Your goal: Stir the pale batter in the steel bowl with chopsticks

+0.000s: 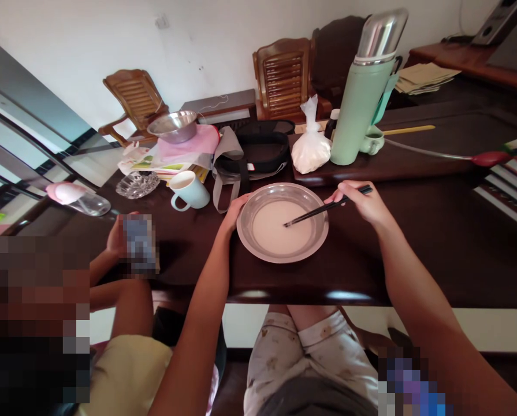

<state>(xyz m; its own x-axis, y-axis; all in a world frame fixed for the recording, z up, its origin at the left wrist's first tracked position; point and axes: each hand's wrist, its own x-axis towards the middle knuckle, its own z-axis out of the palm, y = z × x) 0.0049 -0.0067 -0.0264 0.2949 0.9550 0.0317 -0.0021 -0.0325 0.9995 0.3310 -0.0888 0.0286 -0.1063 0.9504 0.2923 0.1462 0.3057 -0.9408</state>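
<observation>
I am watching my right hand (364, 203) gripping a pair of dark chopsticks (327, 207), their tips dipping into the pale, smooth, milky liquid filling the shallow metal basin (283, 254), which is sitting on the dark tabletop (435, 231) near its front edge. My left hand (234, 212) is curling its fingers around the basin's left rim, steadying it.

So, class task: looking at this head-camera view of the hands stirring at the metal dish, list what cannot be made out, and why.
- Head view: what the second person at the left holds is pixelated.
- The plastic bag holds something white; what it is cannot be told.
- The chopsticks in the right hand: tips sunk in the pale batter.
- Left hand at the metal dish rim: fingertips hidden behind it.
- Red-tipped tool: far end cut off by the right edge.
</observation>
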